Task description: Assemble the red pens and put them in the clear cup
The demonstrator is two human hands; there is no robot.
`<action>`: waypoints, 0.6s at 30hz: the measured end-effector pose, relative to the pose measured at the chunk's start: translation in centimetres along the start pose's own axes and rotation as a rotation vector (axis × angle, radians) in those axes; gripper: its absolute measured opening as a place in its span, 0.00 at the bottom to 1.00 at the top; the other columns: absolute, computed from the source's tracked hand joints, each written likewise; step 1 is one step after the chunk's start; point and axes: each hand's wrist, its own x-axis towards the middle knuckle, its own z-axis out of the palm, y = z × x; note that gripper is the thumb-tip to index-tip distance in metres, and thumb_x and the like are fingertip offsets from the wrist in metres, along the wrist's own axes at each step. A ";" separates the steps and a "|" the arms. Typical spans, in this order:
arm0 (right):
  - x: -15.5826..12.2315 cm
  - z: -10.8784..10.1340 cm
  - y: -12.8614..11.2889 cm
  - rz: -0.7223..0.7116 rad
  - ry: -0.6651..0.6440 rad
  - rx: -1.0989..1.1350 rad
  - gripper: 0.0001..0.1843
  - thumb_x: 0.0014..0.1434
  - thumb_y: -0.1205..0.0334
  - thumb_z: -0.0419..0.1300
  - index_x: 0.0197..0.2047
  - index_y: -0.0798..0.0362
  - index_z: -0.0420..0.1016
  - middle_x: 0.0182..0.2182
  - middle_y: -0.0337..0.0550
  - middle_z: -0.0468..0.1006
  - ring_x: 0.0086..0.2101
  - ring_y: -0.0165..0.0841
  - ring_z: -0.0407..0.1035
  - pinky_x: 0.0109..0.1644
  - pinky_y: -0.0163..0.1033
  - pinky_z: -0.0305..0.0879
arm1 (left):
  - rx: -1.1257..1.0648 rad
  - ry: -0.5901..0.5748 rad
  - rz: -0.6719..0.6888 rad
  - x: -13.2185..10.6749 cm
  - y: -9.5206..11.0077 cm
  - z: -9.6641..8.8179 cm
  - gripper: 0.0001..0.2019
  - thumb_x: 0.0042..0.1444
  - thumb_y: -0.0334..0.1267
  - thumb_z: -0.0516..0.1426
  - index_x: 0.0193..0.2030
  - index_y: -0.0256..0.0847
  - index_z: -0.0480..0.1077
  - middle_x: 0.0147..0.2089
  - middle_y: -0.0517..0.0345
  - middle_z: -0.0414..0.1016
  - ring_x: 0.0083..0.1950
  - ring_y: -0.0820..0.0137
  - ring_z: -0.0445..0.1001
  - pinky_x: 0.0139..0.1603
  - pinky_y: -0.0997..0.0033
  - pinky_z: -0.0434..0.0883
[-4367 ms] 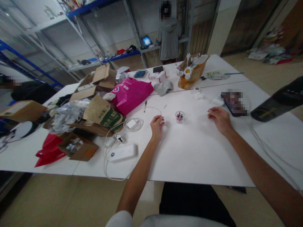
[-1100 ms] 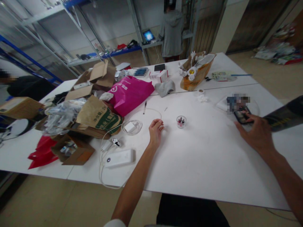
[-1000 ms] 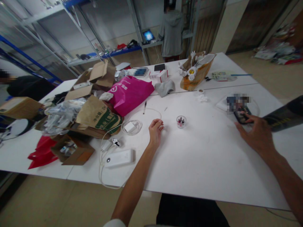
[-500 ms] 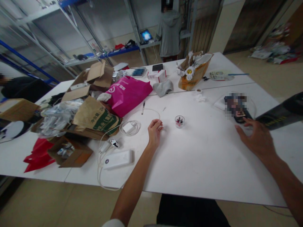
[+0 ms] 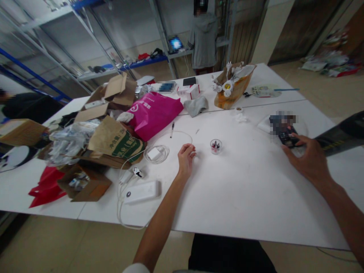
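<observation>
My left hand (image 5: 186,157) is closed in a pinch on the end of a thin white cable (image 5: 182,132), which arcs back to a coil beside a white charger (image 5: 154,153). At the right, my right hand (image 5: 309,161) has its thumb and fingers around the near end of a smartphone (image 5: 287,140) with a lit, partly blurred screen. Beneath the phone lies something pale that I cannot make out. Between my hands stands a small clear cup (image 5: 216,146) with small dark and pink pieces in it.
A white power bank (image 5: 142,192) lies at the left on the white table (image 5: 227,204). Behind it are a brown paper bag (image 5: 113,140), a pink bag (image 5: 155,113) and cardboard boxes. A dark cylinder (image 5: 344,132) lies right of my right hand. A person (image 5: 204,41) stands behind the table.
My right hand has closed around the near end of the phone, whose screen picture looks different. My left hand has stayed in place with the cable.
</observation>
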 end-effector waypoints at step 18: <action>-2.1 -0.5 0.5 0.125 -0.006 -0.104 0.30 0.62 0.30 0.63 0.51 0.47 0.71 0.61 0.65 0.83 0.61 0.63 0.77 0.67 0.65 0.73 | -0.010 -0.009 -0.006 -0.3 0.4 0.2 0.14 0.55 0.43 0.75 0.39 0.42 0.76 0.39 0.58 0.74 0.41 0.72 0.74 0.39 0.74 0.70</action>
